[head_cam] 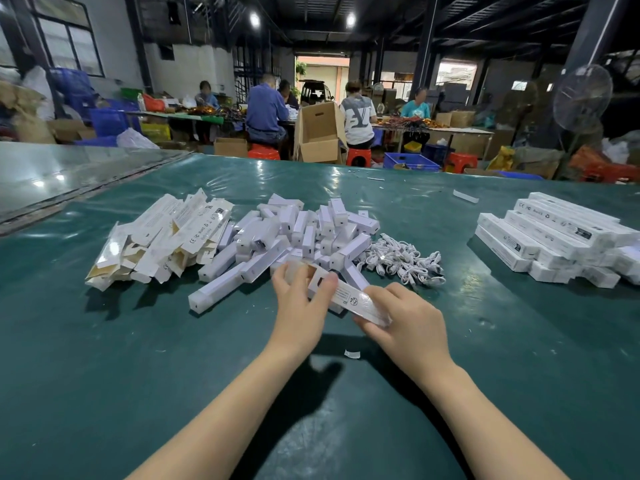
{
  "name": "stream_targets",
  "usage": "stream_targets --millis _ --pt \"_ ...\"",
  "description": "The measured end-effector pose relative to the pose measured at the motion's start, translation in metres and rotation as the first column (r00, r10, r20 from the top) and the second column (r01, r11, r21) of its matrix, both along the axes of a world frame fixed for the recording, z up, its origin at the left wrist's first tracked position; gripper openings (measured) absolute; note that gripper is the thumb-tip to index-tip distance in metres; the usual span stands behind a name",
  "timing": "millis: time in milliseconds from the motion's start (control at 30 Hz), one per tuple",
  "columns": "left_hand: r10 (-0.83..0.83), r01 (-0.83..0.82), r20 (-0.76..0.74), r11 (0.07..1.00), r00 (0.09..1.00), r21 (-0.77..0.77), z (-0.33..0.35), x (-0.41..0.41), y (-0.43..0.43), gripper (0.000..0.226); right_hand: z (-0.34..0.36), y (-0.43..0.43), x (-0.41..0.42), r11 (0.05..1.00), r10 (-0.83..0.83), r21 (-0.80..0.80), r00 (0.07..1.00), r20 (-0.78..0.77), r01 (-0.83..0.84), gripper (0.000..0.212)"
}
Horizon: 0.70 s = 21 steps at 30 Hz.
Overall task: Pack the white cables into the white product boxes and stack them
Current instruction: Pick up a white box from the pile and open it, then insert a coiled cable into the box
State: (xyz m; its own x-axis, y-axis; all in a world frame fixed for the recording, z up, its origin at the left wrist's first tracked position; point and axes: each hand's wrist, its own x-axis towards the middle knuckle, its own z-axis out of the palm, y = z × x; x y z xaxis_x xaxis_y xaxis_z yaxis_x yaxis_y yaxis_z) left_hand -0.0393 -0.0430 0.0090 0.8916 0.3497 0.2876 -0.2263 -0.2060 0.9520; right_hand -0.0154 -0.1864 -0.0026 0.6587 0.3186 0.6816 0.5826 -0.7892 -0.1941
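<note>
Both my hands hold one long white product box just above the green table. My left hand grips its far, open end, thumb on the flap. My right hand grips the near end. Behind the box lies a heap of white inner boxes. To its right sits a tangle of coiled white cables. Flat, unfolded white box sleeves are piled at the left. Packed white boxes form a stack at the far right.
A small white paper scrap lies near my wrists, and another strip lies farther back. A glass-topped surface adjoins the table at the back left. Several people sit working at tables in the background among cardboard cartons and blue crates.
</note>
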Motion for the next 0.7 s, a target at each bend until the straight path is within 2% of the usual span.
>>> stream_targets --millis 33,100,167,200,267,333,367,400,467,533,600,667,700 --pt "0.026 -0.027 -0.006 0.998 1.000 -0.050 0.001 0.000 0.000 0.020 0.001 0.002 0.000 1.000 -0.014 0.018 0.999 -0.038 0.015 0.029" --pt "0.033 -0.039 -0.029 0.961 0.999 -0.275 0.000 0.000 -0.002 0.038 0.002 0.008 0.000 0.999 -0.013 0.034 0.997 -0.070 0.015 0.029" --pt "-0.082 0.052 -0.031 0.837 0.996 -0.544 0.002 0.000 -0.007 0.038 0.002 0.011 0.000 0.995 0.039 0.091 0.994 -0.104 -0.029 0.031" --pt "-0.145 0.095 -0.028 0.770 0.989 -0.631 0.003 -0.001 -0.009 0.033 0.004 0.013 -0.002 0.984 0.097 0.165 0.984 -0.147 -0.072 0.035" --pt "-0.207 0.124 -0.037 0.711 0.978 -0.692 0.006 0.000 -0.013 0.026 0.008 0.018 -0.005 0.917 0.279 0.348 0.939 -0.202 -0.198 0.043" --pt "-0.142 0.095 -0.004 0.684 0.990 -0.723 0.012 0.001 -0.008 0.024 0.010 0.021 -0.006 0.828 0.420 0.487 0.882 -0.212 -0.277 0.042" --pt "-0.081 0.066 0.015 0.672 0.997 -0.738 0.017 0.001 -0.002 0.021 0.010 0.018 -0.003 0.816 0.419 0.517 0.881 -0.221 -0.258 0.039" --pt "-0.010 0.027 0.028 0.677 1.000 -0.735 0.022 0.000 0.007 0.018 0.008 0.013 0.002 0.845 0.351 0.497 0.906 -0.237 -0.197 0.036" --pt "0.113 -0.057 0.047 0.765 0.993 -0.641 0.031 -0.002 0.026 0.022 0.002 -0.002 0.018 0.969 0.023 0.244 0.962 -0.272 0.046 0.035" --pt "0.211 -0.180 0.042 0.908 0.977 -0.379 0.032 -0.004 0.039 0.029 -0.006 -0.017 0.032 0.957 -0.286 -0.062 0.890 -0.356 0.283 0.047" --pt "0.224 -0.221 0.077 0.974 0.972 -0.042 0.032 -0.006 0.047 0.038 -0.010 -0.020 0.038 0.918 -0.396 -0.209 0.779 -0.486 0.337 0.058" --pt "0.092 -0.117 0.093 0.940 0.991 0.320 0.031 -0.009 0.054 0.045 -0.013 -0.018 0.042 0.903 -0.428 -0.286 0.733 -0.529 0.321 0.062" --pt "0.030 -0.035 0.018 0.851 0.999 0.524 0.031 -0.010 0.056 0.045 -0.012 -0.017 0.043 0.894 -0.444 -0.315 0.727 -0.524 0.320 0.063"
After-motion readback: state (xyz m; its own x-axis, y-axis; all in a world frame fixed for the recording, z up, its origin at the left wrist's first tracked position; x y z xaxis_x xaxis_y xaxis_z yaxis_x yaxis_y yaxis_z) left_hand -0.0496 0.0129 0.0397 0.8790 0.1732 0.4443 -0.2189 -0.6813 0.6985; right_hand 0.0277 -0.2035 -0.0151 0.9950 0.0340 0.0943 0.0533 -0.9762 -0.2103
